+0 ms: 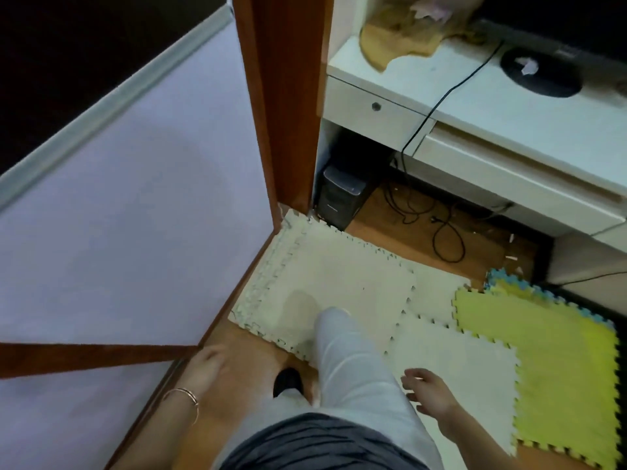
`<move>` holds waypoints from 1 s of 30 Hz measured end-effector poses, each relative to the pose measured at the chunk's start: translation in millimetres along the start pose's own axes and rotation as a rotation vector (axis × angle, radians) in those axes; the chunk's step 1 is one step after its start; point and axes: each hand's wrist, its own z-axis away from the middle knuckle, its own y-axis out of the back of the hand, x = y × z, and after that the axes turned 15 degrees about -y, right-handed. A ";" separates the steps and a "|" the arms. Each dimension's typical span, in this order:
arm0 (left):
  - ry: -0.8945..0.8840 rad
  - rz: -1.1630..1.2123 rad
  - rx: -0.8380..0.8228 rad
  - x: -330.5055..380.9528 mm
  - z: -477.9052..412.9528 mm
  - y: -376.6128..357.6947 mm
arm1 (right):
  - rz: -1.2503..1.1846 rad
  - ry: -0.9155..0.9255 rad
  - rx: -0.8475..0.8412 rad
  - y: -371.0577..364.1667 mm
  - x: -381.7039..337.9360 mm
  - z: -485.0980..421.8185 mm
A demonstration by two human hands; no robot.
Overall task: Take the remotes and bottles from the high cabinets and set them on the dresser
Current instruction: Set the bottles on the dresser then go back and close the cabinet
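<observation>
No remote or bottle shows in the head view. My left hand [207, 366], with a thin bracelet on the wrist, hangs low beside a tall wardrobe [135, 198] with pale panels and a red-brown wooden frame; it holds nothing. My right hand [429, 391] hangs over the floor mats with fingers loosely spread and holds nothing. A white dresser [475, 106] with drawers stands at the upper right. My leg in light trousers steps forward between the hands.
Foam puzzle mats, cream [332, 283] and yellow [543, 351], cover part of the wooden floor. Under the dresser sit a black box [341, 195] and loose cables [444, 232]. On the dresser lie a tan cloth [400, 35], a black round stand [539, 74] and a black cord.
</observation>
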 end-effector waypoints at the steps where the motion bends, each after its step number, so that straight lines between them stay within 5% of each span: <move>1: 0.012 -0.007 -0.012 8.1 -6.3 -3.6 | -0.020 -0.014 0.003 3.1 -8.1 -3.1; 11: 0.222 0.031 -0.091 113.6 -55.7 -38.8 | -0.030 -0.094 -0.034 70.8 -143.0 -23.6; 20: -0.072 0.085 -0.073 267.5 -114.6 -52.3 | -0.076 0.184 -0.004 121.6 -292.6 -7.3; 30: -0.004 0.035 -0.152 330.3 -191.9 -43.2 | -0.109 0.053 -0.028 104.4 -354.0 -20.2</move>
